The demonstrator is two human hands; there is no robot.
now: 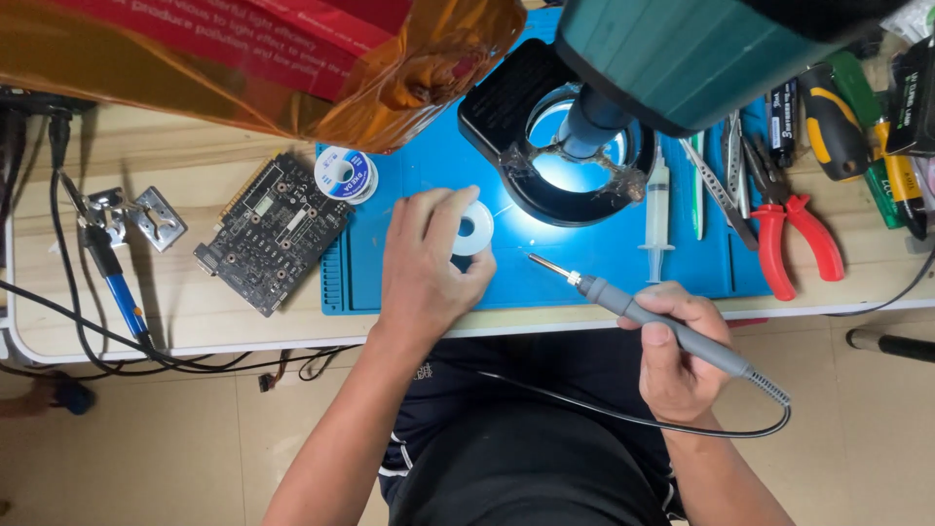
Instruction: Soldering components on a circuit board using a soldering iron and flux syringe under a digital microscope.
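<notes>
Nearest my lens looms the teal microscope head (682, 49), its barrel pointing down through a black ring light (506, 136) onto the blue work mat (429, 282); beside it, at the upper left, hangs a crumpled amber bag (292, 68) with a red panel.

Lower down I see my left hand (424, 268) resting on the mat, fingers curled round a small white spool (474, 229), the thumb and fingertips touching its rim; my right hand (677, 360) is closed on the grey handle of a soldering iron (648, 321), held just off the mat's front edge; the iron's tip points up and left toward the spool but stays apart from it; its black cord (623, 414) loops across my lap.

A second spool of solder wire (346, 173) sits at the mat's upper left corner, just beside a dark circuit board (273, 234) lying on the wooden bench; a syringe (657, 214) lies upright on the mat right of the ring light; red-handled pliers (794, 239) and a yellow-and-black screwdriver (833, 122) lie farther right; a blue-handled tool (117, 282) rests at the bench's left.
</notes>
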